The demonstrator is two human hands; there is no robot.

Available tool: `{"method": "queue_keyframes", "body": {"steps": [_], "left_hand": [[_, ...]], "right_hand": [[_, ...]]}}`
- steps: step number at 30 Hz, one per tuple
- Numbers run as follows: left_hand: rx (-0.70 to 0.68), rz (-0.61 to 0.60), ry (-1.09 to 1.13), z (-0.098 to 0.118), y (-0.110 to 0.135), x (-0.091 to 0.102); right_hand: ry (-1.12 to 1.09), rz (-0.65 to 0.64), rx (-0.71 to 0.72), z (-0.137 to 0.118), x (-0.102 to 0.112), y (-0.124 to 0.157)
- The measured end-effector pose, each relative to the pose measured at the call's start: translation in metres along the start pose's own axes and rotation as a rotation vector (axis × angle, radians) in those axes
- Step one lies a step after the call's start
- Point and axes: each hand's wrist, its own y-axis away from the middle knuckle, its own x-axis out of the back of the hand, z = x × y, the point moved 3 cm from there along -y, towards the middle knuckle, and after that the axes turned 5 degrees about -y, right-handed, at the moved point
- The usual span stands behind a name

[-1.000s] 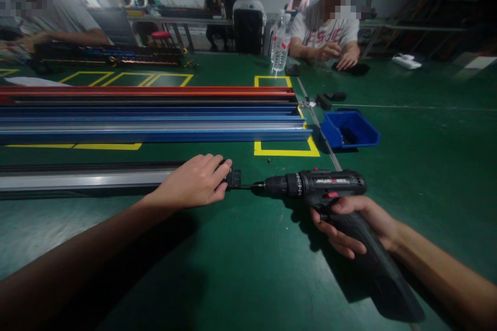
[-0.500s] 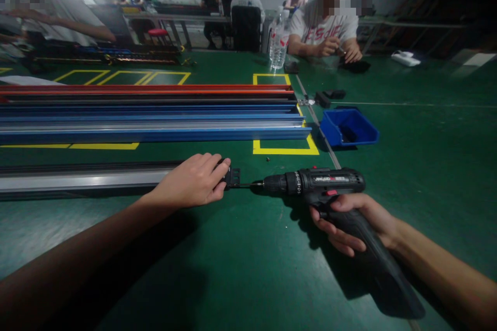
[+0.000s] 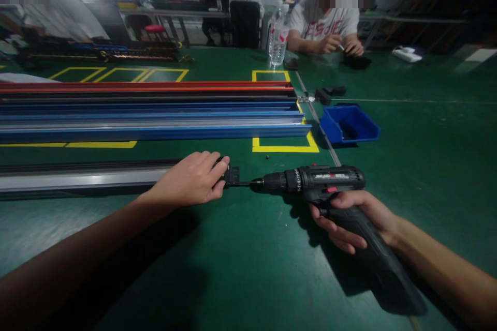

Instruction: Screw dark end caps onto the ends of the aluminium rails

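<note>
- Left hand (image 3: 194, 178): fingers curled down over the end of the long rail (image 3: 85, 178), thumb on the near side, so basically closed around it with no real gap showing.
- Poking out just past those fingertips is a black end piece (image 3: 235, 174), squarish with little cutouts, looks like plastic.
- A thin dark bit (image 3: 244, 183) runs straight into that end piece from the right; can't tell how deep it goes.
- Right hand (image 3: 375, 210): fingers wrapped firmly around the grip of the drill (image 3: 332, 177), one of them up by the trigger. Matte black body, ridged chuck, small red switch, lying roughly in line with the rail.
- Rail itself is long and straight, smooth silvery face with dark edges, flat on the glossy green table (image 3: 252, 258).
- Tiny loose piece (image 3: 267, 157) just behind the bit, too small to identify.
- Further back: blue metallic-looking channels (image 3: 155, 132) beside an orange one (image 3: 155, 85), ends over yellow tape (image 3: 285, 149).
- Right of those, a blue bin (image 3: 367, 132), dark stuff inside.
- Beyond, clear bottles (image 3: 277, 44) and a seated co-worker (image 3: 322, 26).
</note>
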Motion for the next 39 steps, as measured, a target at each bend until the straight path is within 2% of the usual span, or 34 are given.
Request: {"method": "queue_keyframes", "body": {"steps": [8,17,31,39], "left_hand": [[-0.004,0.02,0.008,-0.0006,0.0002,-0.0041],[0.006,-0.01,0.014,-0.0001,-0.0004,-0.0026],[0.0,0.012,0.038,0.0,-0.0002,-0.0017],[0.012,0.004,0.034,-0.0007,0.0001,-0.0033]], "right_hand": [[0.011,-0.006,0.006,-0.0001,-0.0003,0.0],[0.003,-0.027,0.004,0.0007,0.0022,0.0008],[0.031,0.01,0.008,0.0011,0.0028,0.0005],[0.073,-0.037,0.027,0.0031,0.0022,-0.0004]]}}
